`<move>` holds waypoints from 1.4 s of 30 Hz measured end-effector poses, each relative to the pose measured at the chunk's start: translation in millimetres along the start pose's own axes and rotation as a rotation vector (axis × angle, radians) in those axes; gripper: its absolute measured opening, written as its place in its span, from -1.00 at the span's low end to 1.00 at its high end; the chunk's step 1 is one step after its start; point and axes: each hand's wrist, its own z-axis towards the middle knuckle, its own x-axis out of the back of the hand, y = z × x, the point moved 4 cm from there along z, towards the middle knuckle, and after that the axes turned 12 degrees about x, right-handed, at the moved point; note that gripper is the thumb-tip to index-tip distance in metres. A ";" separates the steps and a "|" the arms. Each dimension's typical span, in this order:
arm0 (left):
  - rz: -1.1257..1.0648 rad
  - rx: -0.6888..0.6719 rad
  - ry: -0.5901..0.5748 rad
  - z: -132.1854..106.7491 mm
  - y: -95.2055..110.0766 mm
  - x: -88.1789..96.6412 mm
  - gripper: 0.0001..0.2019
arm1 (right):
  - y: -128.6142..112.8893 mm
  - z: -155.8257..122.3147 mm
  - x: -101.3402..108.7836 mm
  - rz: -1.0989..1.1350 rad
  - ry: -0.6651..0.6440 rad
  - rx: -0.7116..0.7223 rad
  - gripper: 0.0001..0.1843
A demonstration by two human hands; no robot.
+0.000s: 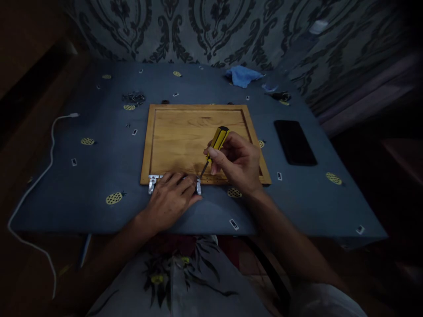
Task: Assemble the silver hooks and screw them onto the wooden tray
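A wooden board (185, 136) with a raised rim lies on the blue patterned tabletop (109, 149). A silver metal bracket (153, 181) sits along the board's near edge. My left hand (172, 198) lies over the bracket, fingers pressed down on it. My right hand (238, 163) grips a yellow and black screwdriver (216, 143), tilted, its tip down at the bracket's right end (198, 184).
A black phone (294, 141) lies right of the board. A blue cloth (243, 75) is at the back, a small dark tool (280, 96) beside it. A pile of dark small parts (134, 97) sits back left. A white cable (49, 154) runs down the left side.
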 end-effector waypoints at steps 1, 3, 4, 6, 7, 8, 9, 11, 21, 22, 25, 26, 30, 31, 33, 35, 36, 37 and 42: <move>-0.001 0.000 0.005 0.1 0.2 0.2 -0.77 | 0.3 0.0 -0.1 -0.001 -0.008 0.005 -0.61; -0.001 0.003 0.011 0.6 0.5 0.7 -0.77 | 0.4 0.0 0.2 -0.007 -0.019 0.013 -0.63; -0.002 0.005 0.014 0.9 0.8 0.9 -0.77 | 0.2 0.0 0.3 -0.013 -0.024 0.017 -0.64; -0.008 0.005 0.016 1.3 1.0 1.1 -0.77 | -0.5 -0.2 0.2 -0.025 -0.034 0.022 -0.65; -0.013 0.006 0.015 1.4 0.9 0.9 -0.77 | -0.9 -0.4 0.1 -0.031 -0.036 0.025 -0.65; -0.018 0.008 0.014 1.4 0.6 0.7 -0.77 | -1.2 -0.6 -0.1 -0.036 -0.037 0.027 -0.65; -0.021 0.010 0.014 1.2 0.2 0.5 -0.77 | -1.4 -0.7 -0.3 -0.038 -0.038 0.030 -0.66; -0.019 0.017 0.015 0.6 -0.8 0.0 -0.76 | -1.6 -0.9 -0.7 -0.036 -0.038 0.036 -0.67; -0.012 0.018 0.011 -1.0 -1.1 -1.5 -0.77 | -2.3 -0.6 -1.4 -0.025 -0.036 0.047 -0.66; -0.012 0.017 0.017 -1.0 -1.2 -1.5 -0.77 | -2.4 -0.7 -1.5 -0.023 -0.034 0.043 -0.66; -0.017 0.014 0.031 -1.3 -1.3 -1.5 -0.78 | -1.9 -1.1 -1.6 -0.026 -0.029 0.026 -0.63; -0.017 0.014 0.035 -1.5 -1.3 -1.6 -0.78 | -1.6 -1.2 -1.7 -0.031 -0.026 0.023 -0.63; -0.004 0.012 0.063 -2.5 -1.1 -1.5 -0.80 | -0.7 -1.1 -1.8 -0.042 -0.026 0.026 -0.63; -0.001 0.012 0.064 -2.7 -1.1 -1.5 -0.80 | -0.6 -1.1 -1.8 -0.041 -0.026 0.028 -0.63; 0.001 0.005 0.059 -2.8 -0.9 -1.5 -0.81 | -0.7 -1.0 -1.6 -0.042 -0.027 0.031 -0.63; -0.006 -0.004 0.052 -2.8 -0.7 -1.3 -0.81 | -0.9 -1.0 -1.5 -0.045 -0.031 0.029 -0.62; -0.010 -0.007 0.048 -2.7 -0.7 -1.2 -0.81 | -1.1 -1.0 -1.5 -0.043 -0.033 0.027 -0.63; -0.014 -0.010 0.045 -2.6 -0.7 -1.1 -0.81 | -1.2 -1.0 -1.5 -0.040 -0.034 0.023 -0.63; -0.009 -0.012 0.018 -2.5 -0.9 -2.1 -0.80 | -1.8 -0.4 -2.2 -0.031 -0.032 0.010 -0.61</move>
